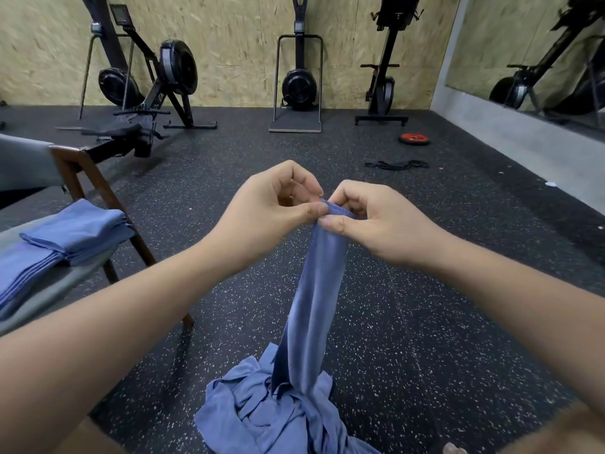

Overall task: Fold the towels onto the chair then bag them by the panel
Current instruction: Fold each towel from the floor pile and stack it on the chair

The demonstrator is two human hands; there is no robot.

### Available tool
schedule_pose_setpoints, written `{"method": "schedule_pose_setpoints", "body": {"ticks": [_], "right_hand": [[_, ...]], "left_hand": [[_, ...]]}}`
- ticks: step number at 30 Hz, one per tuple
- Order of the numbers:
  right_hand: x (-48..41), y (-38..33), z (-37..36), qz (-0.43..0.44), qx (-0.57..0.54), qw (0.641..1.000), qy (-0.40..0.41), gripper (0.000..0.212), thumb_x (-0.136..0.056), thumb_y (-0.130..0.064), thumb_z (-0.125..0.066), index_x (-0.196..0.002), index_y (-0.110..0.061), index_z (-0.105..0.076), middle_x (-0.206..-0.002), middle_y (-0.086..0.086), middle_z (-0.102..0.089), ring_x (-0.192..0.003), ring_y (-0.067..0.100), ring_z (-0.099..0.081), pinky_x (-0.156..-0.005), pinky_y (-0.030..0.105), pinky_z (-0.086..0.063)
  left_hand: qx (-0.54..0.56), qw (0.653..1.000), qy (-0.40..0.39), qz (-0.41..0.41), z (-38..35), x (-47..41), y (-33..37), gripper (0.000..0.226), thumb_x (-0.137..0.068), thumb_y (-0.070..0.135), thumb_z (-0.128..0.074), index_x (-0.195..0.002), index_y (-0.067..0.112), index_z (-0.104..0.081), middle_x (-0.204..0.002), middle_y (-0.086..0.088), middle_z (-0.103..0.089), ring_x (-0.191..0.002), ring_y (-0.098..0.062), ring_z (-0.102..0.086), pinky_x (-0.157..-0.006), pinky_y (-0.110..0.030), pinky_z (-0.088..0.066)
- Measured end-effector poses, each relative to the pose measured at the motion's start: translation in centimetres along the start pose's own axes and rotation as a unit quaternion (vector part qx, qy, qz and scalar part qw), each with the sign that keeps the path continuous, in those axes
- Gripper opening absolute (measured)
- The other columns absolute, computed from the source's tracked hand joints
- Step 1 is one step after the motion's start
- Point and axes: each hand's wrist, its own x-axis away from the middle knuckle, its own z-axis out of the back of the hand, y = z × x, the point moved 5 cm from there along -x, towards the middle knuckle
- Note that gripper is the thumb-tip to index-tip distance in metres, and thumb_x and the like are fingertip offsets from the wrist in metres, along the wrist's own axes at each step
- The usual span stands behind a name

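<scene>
my left hand (pixel 262 214) and right hand (pixel 376 224) pinched the soft blue towel (pixel 319 290) hem; crumpled pile (pixel 271 411) at 6 o'clock on speckled rubber floor (pixel 425 322).

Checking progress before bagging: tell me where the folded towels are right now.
In the head view the folded towels sit stacked on the chair seat at the far left, left of the left hand that pinches the hanging towel.

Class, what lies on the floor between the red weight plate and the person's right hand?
Head view: a black band lies there, nearer the red weight plate than the right hand.
</scene>
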Motion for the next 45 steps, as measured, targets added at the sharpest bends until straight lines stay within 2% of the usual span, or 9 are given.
{"method": "schedule_pose_setpoints", "body": {"ticks": [4,11,18,22,26,30,38,41,45], "right_hand": [[-0.2,-0.3,0.5,0.02,0.015,0.999,0.02,0.016,-0.102,-0.034,-0.072,-0.092,-0.023,-0.066,-0.084,0.003,-0.069,-0.077,0.019,-0.059,-0.074,0.043,-0.048],[-0.2,-0.8,1.6,0.028,0.002,0.999,0.036,0.013,-0.102,-0.03,-0.071,-0.094,-0.022,-0.065,-0.086,0.009,-0.071,-0.086,0.031,-0.063,-0.083,0.048,-0.051],[0.1,-1.8,2.3,0.034,-0.005,0.998,0.053,0.015,-0.103,-0.031,-0.072,-0.092,-0.022,-0.065,-0.066,0.012,-0.044,-0.064,0.012,-0.038,-0.065,0.036,-0.034],[0.0,-1.9,2.5,0.039,-0.016,0.997,0.068,0.013,-0.103,-0.028,-0.072,-0.094,-0.021,-0.066,-0.07,0.018,-0.05,-0.065,0.012,-0.04,-0.066,0.036,-0.035],[0.1,-1.7,3.3,0.039,-0.028,0.994,0.096,0.011,-0.104,-0.027,-0.071,-0.097,-0.019,-0.066,-0.078,0.01,-0.061,-0.072,0.008,-0.049,-0.071,0.031,-0.04],[0.0,-0.6,4.9,0.031,-0.018,0.99,0.138,0.01,-0.105,-0.028,-0.068,-0.099,-0.021,-0.065,-0.09,0.007,-0.065,-0.082,0.007,-0.055,-0.081,0.032,-0.044],[-0.1,2.5,7.7,-0.019,-0.004,0.969,0.246,0.016,-0.105,-0.037,-0.065,-0.097,-0.024,-0.061,-0.081,-0.001,-0.057,-0.075,0.009,-0.05,-0.076,0.038,-0.042],[0.0,2.2,7.1,-0.022,0.01,0.971,0.239,0.015,-0.105,-0.032,-0.065,-0.099,-0.019,-0.061,-0.084,0.007,-0.061,-0.076,0.008,-0.051,-0.075,0.033,-0.042],[-0.1,0.9,4.4,-0.005,0.015,0.992,0.127,0.013,-0.1,-0.031,-0.074,-0.106,-0.025,-0.064,-0.065,-0.012,-0.049,-0.063,0.004,-0.043,-0.064,0.028,-0.037]], "left_hand": [[0.047,0.998,0.012,0.027,-0.8,0.5,-1.4,0.01,-0.1,0.008,-0.072,-0.104,0.01,-0.063,-0.084,-0.005,-0.072,-0.079,-0.017,-0.065,-0.078,-0.034,-0.051],[0.09,0.994,-0.041,0.041,-2.4,1.6,-3.2,0.017,-0.093,0.015,-0.078,-0.1,0.007,-0.064,-0.085,-0.008,-0.064,-0.081,-0.021,-0.05,-0.079,-0.041,-0.039],[0.082,0.996,-0.038,0.008,-3.2,1.6,-2.6,0.016,-0.094,0.007,-0.082,-0.102,0.002,-0.069,-0.09,-0.028,-0.071,-0.079,-0.022,-0.056,-0.075,-0.038,-0.045],[0.013,0.996,-0.093,-0.009,-4.0,1.8,-3.3,0.015,-0.098,0.022,-0.08,-0.095,0.008,-0.074,-0.083,-0.011,-0.072,-0.078,-0.014,-0.055,-0.073,-0.037,-0.047],[-0.093,0.988,-0.12,-0.026,-4.2,1.9,-5.1,0.037,-0.099,0.039,-0.077,-0.084,0.006,-0.068,-0.076,-0.016,-0.063,-0.071,-0.014,-0.049,-0.069,-0.047,-0.049],[-0.125,0.986,-0.109,-0.005,-3.1,1.7,-6.9,0.028,-0.099,0.031,-0.079,-0.08,0.013,-0.068,-0.065,0.006,-0.053,-0.064,-0.006,-0.042,-0.061,-0.031,-0.038],[-0.152,0.986,-0.06,0.042,1.5,0.2,-8.1,0.013,-0.096,0.036,-0.078,-0.091,0.024,-0.083,-0.077,0.005,-0.076,-0.07,0.0,-0.054,-0.068,-0.028,-0.046],[-0.203,0.978,-0.048,0.014,2.0,-0.1,-7.3,0.016,-0.096,0.036,-0.079,-0.085,0.024,-0.081,-0.071,-0.004,-0.069,-0.066,-0.003,-0.047,-0.062,-0.031,-0.04],[-0.233,0.971,-0.053,-0.028,1.0,0.2,-4.6,0.011,-0.096,0.032,-0.08,-0.088,0.024,-0.081,-0.062,0.014,-0.061,-0.06,-0.002,-0.047,-0.058,-0.02,-0.036]]}}
